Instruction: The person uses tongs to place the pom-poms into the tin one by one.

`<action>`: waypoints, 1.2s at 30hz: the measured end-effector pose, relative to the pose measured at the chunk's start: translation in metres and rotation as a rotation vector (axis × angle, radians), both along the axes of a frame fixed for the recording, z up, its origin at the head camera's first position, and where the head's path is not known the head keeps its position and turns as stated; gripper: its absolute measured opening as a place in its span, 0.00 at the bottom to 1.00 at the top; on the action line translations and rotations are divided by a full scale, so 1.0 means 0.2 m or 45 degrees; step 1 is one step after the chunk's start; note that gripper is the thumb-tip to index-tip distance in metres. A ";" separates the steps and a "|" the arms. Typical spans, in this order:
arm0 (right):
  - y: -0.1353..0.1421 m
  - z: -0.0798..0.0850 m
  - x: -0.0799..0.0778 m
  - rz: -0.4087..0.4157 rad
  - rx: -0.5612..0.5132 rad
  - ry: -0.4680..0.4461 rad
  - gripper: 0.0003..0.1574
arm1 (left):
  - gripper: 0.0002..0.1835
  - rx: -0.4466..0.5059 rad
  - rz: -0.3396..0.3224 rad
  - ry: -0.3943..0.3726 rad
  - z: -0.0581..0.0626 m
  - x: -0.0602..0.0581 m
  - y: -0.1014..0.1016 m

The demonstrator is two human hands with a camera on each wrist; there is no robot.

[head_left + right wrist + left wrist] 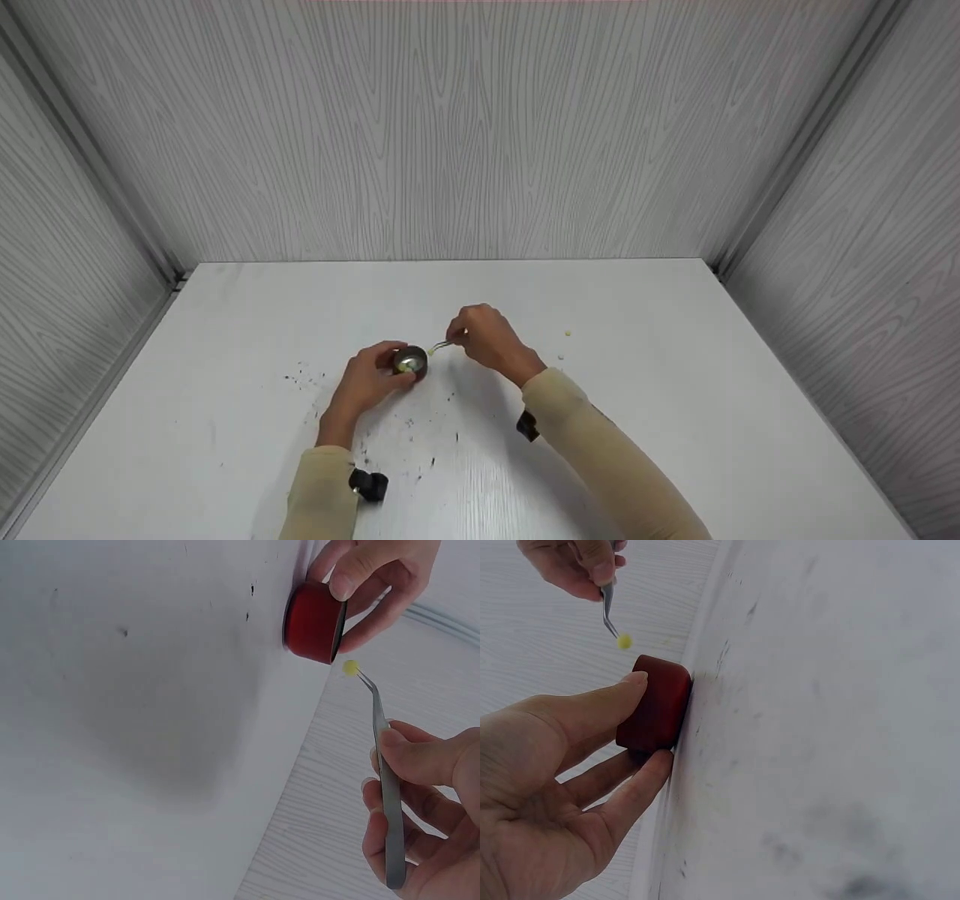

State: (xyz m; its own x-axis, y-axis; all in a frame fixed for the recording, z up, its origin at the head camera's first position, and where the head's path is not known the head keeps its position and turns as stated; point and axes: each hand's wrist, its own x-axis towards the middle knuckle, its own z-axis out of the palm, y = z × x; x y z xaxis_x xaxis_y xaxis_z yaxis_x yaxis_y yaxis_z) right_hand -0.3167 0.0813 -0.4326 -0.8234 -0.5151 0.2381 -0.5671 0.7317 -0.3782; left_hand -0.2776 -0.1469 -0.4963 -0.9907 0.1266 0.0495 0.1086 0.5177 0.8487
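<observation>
My left hand (371, 381) grips a small red cup (658, 706) with thumb and fingers around its side, and the cup stands upright on the white table. In the head view its inside looks shiny, with yellowish bits (406, 367) at the bottom. My right hand (487, 337) pinches a pair of silver bent-tip tweezers (389, 802) between thumb and fingers. At the tweezers' tips sits a small round yellow bead (350, 667). The bead is just off the cup's rim on the right side, above the table in the left wrist view.
Another small yellow bead (568, 333) lies on the table (645, 420) to the right, with a small pale bit (560, 358) near it. Dark specks (304, 376) and scuffs mark the tabletop around the left arm. Grey wood-grain panels (450, 135) stand at the back and both sides.
</observation>
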 end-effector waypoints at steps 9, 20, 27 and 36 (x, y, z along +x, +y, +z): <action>-0.05 -0.01 -0.01 -0.010 0.041 -0.046 0.11 | 0.28 -0.017 0.002 -0.003 0.00 0.00 0.00; -0.07 -0.04 -0.01 -0.054 0.041 -0.078 0.11 | 0.28 -0.012 0.008 -0.023 0.00 0.00 0.00; -0.06 -0.05 -0.01 -0.018 0.050 -0.025 0.10 | 0.28 -0.004 0.014 -0.010 0.00 0.00 0.00; 0.00 -0.03 -0.01 -0.017 0.031 -0.001 0.10 | 0.28 -0.011 0.020 -0.005 0.00 0.01 0.00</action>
